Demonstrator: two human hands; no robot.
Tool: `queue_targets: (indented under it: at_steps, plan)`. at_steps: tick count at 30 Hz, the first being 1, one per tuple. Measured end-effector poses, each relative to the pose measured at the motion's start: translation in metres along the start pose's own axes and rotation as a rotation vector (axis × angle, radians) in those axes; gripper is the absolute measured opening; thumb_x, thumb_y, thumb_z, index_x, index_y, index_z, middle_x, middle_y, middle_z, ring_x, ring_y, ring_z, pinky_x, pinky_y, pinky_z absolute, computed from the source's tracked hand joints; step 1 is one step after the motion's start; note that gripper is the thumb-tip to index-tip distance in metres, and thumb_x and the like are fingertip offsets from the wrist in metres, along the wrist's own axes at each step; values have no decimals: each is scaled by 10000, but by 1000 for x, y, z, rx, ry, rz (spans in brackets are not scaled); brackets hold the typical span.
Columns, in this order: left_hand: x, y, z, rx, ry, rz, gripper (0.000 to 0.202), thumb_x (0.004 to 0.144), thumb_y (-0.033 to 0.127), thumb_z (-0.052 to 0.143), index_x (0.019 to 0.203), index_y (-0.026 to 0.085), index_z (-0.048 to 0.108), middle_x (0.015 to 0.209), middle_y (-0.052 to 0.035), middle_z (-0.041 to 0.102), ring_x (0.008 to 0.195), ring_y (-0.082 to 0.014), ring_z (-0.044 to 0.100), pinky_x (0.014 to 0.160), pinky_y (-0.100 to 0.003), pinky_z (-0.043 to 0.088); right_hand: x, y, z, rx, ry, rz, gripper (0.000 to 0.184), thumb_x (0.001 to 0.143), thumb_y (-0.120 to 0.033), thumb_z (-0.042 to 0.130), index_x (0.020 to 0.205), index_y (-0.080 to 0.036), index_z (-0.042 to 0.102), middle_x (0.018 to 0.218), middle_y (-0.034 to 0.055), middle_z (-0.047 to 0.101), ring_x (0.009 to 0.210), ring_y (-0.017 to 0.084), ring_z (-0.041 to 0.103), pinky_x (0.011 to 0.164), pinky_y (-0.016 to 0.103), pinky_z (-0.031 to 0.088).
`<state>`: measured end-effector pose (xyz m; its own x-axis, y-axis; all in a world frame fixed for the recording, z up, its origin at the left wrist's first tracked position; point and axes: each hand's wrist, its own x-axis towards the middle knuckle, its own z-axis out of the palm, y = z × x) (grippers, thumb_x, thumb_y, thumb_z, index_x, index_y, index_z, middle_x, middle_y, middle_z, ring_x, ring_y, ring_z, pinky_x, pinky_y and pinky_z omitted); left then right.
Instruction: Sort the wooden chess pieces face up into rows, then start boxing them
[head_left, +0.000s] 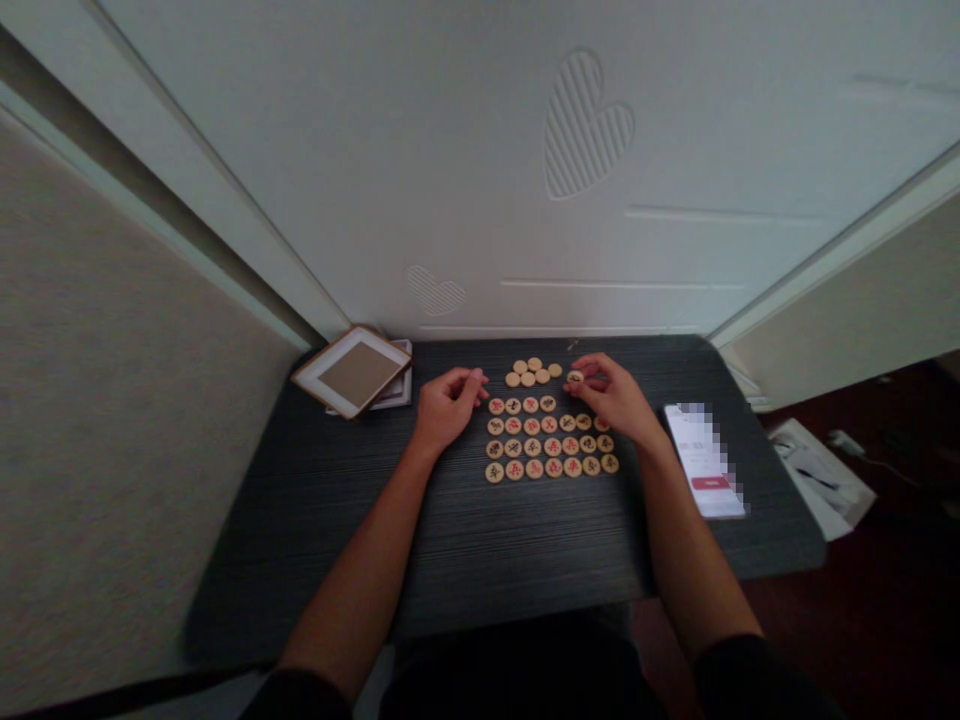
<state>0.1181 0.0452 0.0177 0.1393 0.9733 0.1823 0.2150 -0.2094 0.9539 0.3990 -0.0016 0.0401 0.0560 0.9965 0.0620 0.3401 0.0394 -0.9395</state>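
Table with a dark, streaky wood-grain top [525, 545], and both bare hands are working at the far part of it. Right hand [616, 395] is pinching a round pale wooden piece with a dark character on it [575, 377] between thumb and fingertips. Left hand [448, 408] has its fingers curled in with the thumb against them, can't tell if anything's in there.

Between the hands, and running toward the person, sit four rows of round pale wooden pieces with red or black characters [552, 446]: four in the far row, seven in each of the others. Right hand partly covers one at the end of the second row. Just beyond those, also between the hands, is a little bunch of plain-faced wooden discs [528, 379].

Past the left hand, off to its left, a brown-edged frame with a white border [360, 372] lies on something flat and white. Right of the right hand there's a phone with a lit white screen [701, 460], partly pixelated.
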Motion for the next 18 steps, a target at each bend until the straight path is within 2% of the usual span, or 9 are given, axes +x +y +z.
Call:
queue_targets:
  at_steps: [3,6,8,12,18]
  plan:
    - [0,0,0,-3,-1,-1,354,911,509,598,848,183,721,679,-24,706,565,-131,622,569,-243,500,-1,-6,-2,-140,-18,-76,344,858,-360,678,1193,-285,674,971,19,659,827,170,661,794,359,573]
    - [0,0,0,-9,-1,-6,351,906,509,604,848,184,721,683,-24,710,565,-132,624,570,-245,501,-2,-10,-2,-239,-22,-131,240,880,-366,659,1091,-278,734,970,34,671,842,179,637,810,371,554]
    - [0,-1,1,-8,-2,-6,346,906,507,606,848,186,721,684,-24,711,569,-134,628,574,-246,505,-2,-10,2,-200,-34,-108,217,869,-377,676,1045,-265,733,953,33,687,831,180,640,799,369,556]
    - [0,-2,1,-6,-7,-1,341,911,502,604,851,188,721,691,-25,714,573,-133,633,574,-245,509,-2,-8,14,20,-85,-26,252,826,-382,719,1032,-245,677,915,19,702,826,173,674,791,354,581]
    - [0,-2,0,13,-8,2,338,917,497,598,856,188,721,687,-22,713,574,-130,633,575,-243,508,-5,-12,26,110,-109,15,284,797,-369,728,1024,-245,612,1078,28,687,880,166,704,793,337,618]
